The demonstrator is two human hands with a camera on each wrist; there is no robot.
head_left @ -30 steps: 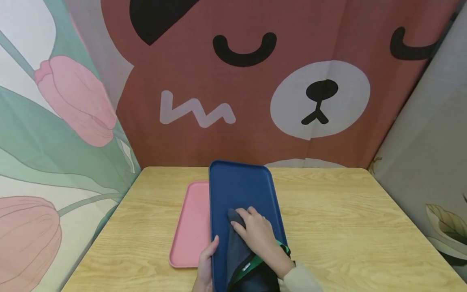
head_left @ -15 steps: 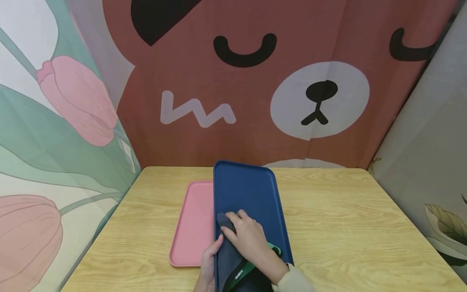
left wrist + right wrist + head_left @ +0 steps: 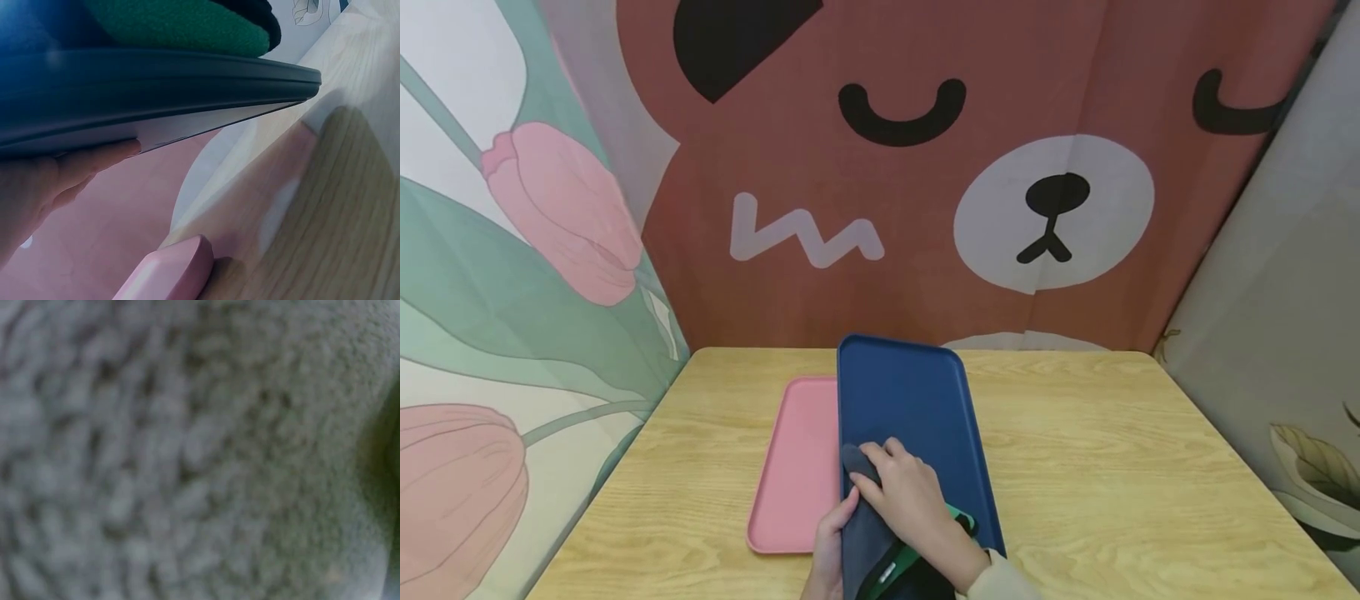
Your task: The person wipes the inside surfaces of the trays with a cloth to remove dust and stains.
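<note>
A blue rectangular tray is held tilted above the table. My left hand grips its left edge, thumb on top; in the left wrist view the fingers lie against the underside. With my right hand I hold a dark grey cloth with green and black parts against the tray's face, near the left rim. Green fabric shows above the tray edge in the left wrist view. Blurred fabric fills the right wrist view.
A pink tray lies on the wooden table, partly covered by the blue tray. Behind the table hangs a brown curtain with a bear print; other printed curtains stand left and right.
My right hand has moved the cloth left and slightly down across the blue tray, to its left rim. The blue tray has shifted a little to the right. The pink tray stays put.
</note>
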